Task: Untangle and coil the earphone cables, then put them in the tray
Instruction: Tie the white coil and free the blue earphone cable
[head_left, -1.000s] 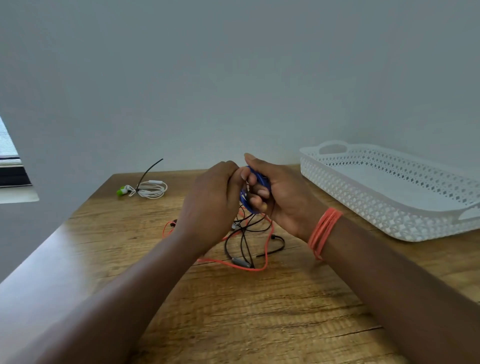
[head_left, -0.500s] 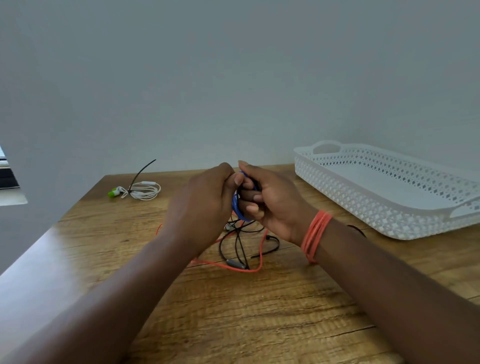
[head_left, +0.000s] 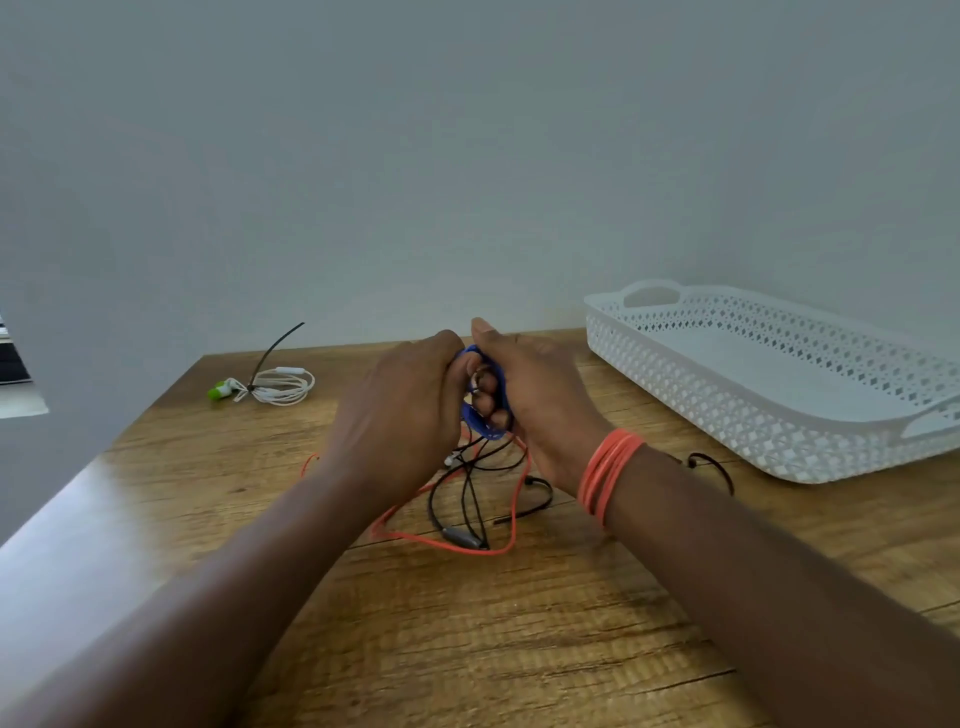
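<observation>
From the head camera, both hands are staying close together above the table (head_left: 519, 649), and they are sitting a bit more to the left in the picture than a moment ago. The right hand (head_left: 540, 400) is curling its fingers (head_left: 485, 384) through the blue cable (head_left: 485, 423), which is looking more like a neat loop now. The left hand (head_left: 410, 410) is pinching the same cable at the top. The coil is nearly done, I think. The red and black cables (head_left: 467, 519) are lying tangled underneath. The white tray (head_left: 769, 441) is waiting on the right with no cables in it.
</observation>
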